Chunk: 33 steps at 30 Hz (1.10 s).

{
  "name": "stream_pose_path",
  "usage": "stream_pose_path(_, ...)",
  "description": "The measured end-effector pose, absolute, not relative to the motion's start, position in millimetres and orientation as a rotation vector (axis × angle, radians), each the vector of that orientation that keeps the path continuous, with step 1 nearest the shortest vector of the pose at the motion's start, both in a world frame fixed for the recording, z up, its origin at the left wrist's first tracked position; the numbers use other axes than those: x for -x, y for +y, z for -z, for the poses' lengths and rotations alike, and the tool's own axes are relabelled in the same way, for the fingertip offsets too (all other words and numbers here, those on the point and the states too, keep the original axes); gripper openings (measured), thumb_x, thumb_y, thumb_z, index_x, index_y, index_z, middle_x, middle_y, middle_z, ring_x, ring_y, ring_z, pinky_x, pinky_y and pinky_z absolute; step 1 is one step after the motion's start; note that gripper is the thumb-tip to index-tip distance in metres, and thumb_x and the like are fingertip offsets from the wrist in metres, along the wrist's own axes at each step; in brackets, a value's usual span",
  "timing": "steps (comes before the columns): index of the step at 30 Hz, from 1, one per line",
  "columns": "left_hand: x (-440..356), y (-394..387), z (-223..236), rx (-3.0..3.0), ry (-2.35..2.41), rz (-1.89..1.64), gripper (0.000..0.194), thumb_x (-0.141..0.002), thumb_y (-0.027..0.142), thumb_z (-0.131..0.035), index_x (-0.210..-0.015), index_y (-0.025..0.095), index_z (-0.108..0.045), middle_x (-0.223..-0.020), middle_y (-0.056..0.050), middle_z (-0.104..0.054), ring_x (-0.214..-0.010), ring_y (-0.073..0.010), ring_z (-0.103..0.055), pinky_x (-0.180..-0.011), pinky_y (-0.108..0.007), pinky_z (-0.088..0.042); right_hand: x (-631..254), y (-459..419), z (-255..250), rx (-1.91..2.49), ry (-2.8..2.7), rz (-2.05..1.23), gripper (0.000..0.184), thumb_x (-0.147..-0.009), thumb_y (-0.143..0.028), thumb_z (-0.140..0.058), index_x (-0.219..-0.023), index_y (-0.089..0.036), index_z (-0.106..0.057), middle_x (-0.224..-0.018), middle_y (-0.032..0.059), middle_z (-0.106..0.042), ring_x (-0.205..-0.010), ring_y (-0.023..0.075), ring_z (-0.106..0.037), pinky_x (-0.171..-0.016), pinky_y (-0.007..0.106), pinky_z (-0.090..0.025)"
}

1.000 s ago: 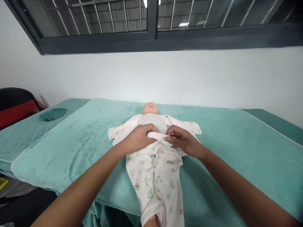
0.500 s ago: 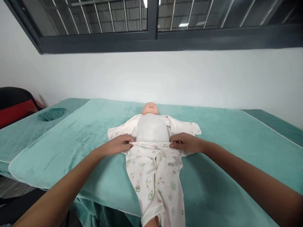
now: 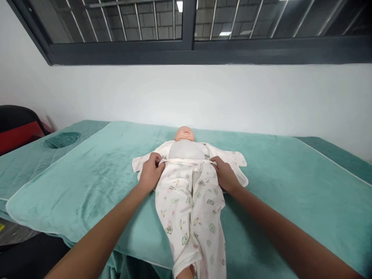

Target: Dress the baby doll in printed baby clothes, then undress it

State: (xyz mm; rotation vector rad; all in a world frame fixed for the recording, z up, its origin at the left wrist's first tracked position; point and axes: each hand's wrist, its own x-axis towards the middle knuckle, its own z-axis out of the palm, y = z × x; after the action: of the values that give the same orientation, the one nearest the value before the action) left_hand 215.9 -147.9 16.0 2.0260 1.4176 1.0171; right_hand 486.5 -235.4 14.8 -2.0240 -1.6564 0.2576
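A baby doll (image 3: 185,134) lies on its back, head towards the wall. White patterned baby trousers (image 3: 180,201) cover its legs, and their waistband crosses the grey-white torso (image 3: 187,150). A white baby top (image 3: 232,158) lies spread open beneath the doll, sleeves out to both sides. At the waistband's left corner, my left hand (image 3: 151,170) pinches the cloth between thumb and fingers. My right hand (image 3: 225,173) grips the opposite corner, its fingertips partly hidden by the fabric. One foot (image 3: 186,272) shows below a trouser leg at the bottom edge.
A green cover (image 3: 95,174) lies over the bed, which has a face hole (image 3: 62,140) at its left end. Behind it rises a white wall (image 3: 180,97) below a dark-framed, barred window (image 3: 186,46). A red and black chair (image 3: 20,133) stands at far left.
Both hands have moved up towards the doll's head, drawing the trousers' waistband from the lower belly to higher on the torso. The doll itself stays in place.
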Motion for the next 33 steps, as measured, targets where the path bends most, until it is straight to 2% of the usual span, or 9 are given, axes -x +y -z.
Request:
stream_pose_path(3, -227.8, -142.1, -14.8, -2.003, 1.269, -1.045, 0.016, -0.08, 0.021, -0.049, -0.095, 0.021, -0.052, -0.095, -0.002, -0.064, -0.089, -0.0175, -0.06, -0.083, -0.031, -0.047, -478.4, -230.0, -18.0, 2.062, -1.649, -0.11, 0.029, -0.095, -0.034, -0.034, -0.114, -0.021, -0.052, -0.084, 0.008, -0.068, -0.077, 0.0254, -0.062, -0.063, 0.031, -0.039)
stream_pose_path(5, -232.1, -136.2, -16.6, -2.026, 1.222, -1.006, 0.022, -0.078, 0.019, -0.05, -0.1, 0.02, -0.056, -0.104, -0.005, -0.065, -0.095, -0.019, -0.061, -0.086, -0.034, -0.048, -477.7, -226.1, -24.6, 1.95, -1.777, 0.009, 0.037, -0.094, -0.031, -0.037, -0.128, -0.021, -0.046, -0.11, 0.0124, -0.067, -0.096, 0.0277, -0.062, -0.074, 0.035, -0.044)
stream_pose_path(8, -234.2, -125.8, -24.3, -2.184, 1.125, -0.954, 0.035, -0.078, 0.017, -0.049, -0.111, 0.02, -0.06, -0.126, -0.01, -0.06, -0.113, -0.0224, -0.057, -0.095, -0.038, -0.047, -481.5, -216.4, -36.9, 1.656, -2.103, 0.133, 0.053, -0.094, -0.033, -0.041, -0.144, -0.02, -0.033, -0.153, 0.0132, -0.035, -0.137, 0.0291, -0.037, -0.105, 0.042, -0.036)
stream_pose_path(11, -234.6, -115.5, -42.0, -2.384, 1.025, -0.763, 0.054, -0.076, 0.021, -0.056, -0.13, 0.021, -0.053, -0.151, -0.01, -0.039, -0.14, -0.0283, -0.034, -0.111, -0.044, -0.034, -485.9, -200.8, -47.7, 1.521, -2.359, 0.087, 0.068, -0.094, -0.043, -0.042, -0.153, -0.021, -0.016, -0.161, 0.0105, -0.014, -0.147, 0.0294, -0.014, -0.116, 0.048, -0.019)
stream_pose_path(13, -234.8, -109.6, -58.8, -2.421, 0.983, -0.558, 0.07, -0.071, 0.026, -0.064, -0.139, 0.022, -0.046, -0.154, -0.011, -0.034, -0.143, -0.0333, -0.026, -0.112, -0.047, -0.031, -488.5, -189.1, -52.6, 1.58, -2.405, -0.007, 0.081, -0.091, -0.052, -0.045, -0.155, -0.02, -0.008, -0.161, 0.0123, -0.012, -0.147, 0.0339, -0.013, -0.116, 0.053, -0.017)
stream_pose_path(15, -234.7, -104.8, -75.0, -2.38, 0.878, -0.405, 0.077, -0.068, 0.029, -0.066, -0.141, 0.023, -0.043, -0.15, -0.01, -0.041, -0.139, -0.0354, -0.033, -0.107, -0.044, -0.037, -491.6, -178.5, -56.3, 1.657, -2.401, -0.111, 0.088, -0.085, -0.058, -0.05, -0.154, -0.022, -0.01, -0.159, 0.0127, -0.021, -0.143, 0.0381, -0.022, -0.112, 0.054, -0.023)
stream_pose_path(20, -236.1, -91.8, -82.4, -2.243, 0.826, -0.383, 0.069, -0.07, 0.026, -0.06, -0.137, 0.029, -0.049, -0.14, -0.004, -0.054, -0.121, -0.0283, -0.054, -0.094, -0.033, -0.046, -501.1, -162.0, -62.8, 1.701, -2.343, -0.276, 0.071, -0.079, -0.054, -0.059, -0.143, -0.028, -0.041, -0.134, 0.0098, -0.058, -0.111, 0.0354, -0.059, -0.091, 0.042, -0.043)
stream_pose_path(28, -259.3, -61.2, -44.4, -2.088, 1.348, -0.718, 0.05, -0.067, 0.011, -0.047, -0.113, 0.018, -0.067, -0.101, -0.005, -0.073, -0.077, -0.0185, -0.065, -0.071, -0.027, -0.047, -507.0, -133.6, -50.5, 1.896, -1.82, -0.372, 0.054, -0.073, -0.03, -0.059, -0.127, -0.022, -0.056, -0.109, 0.0049, -0.071, -0.097, 0.0255, -0.063, -0.077, 0.03, -0.043)
stream_pose_path(33, -274.0, -46.7, -37.3, -2.086, 1.504, -0.795, 0.038, -0.069, 0.007, -0.046, -0.098, 0.019, -0.067, -0.08, -0.005, -0.071, -0.072, -0.0202, -0.063, -0.066, -0.029, -0.045, -506.7, -117.5, -40.7, 1.905, -1.654, -0.392, 0.036, -0.075, -0.024, -0.049, -0.107, -0.019, -0.064, -0.093, 0.0047, -0.072, -0.085, 0.022, -0.062, -0.072, 0.03, -0.042)
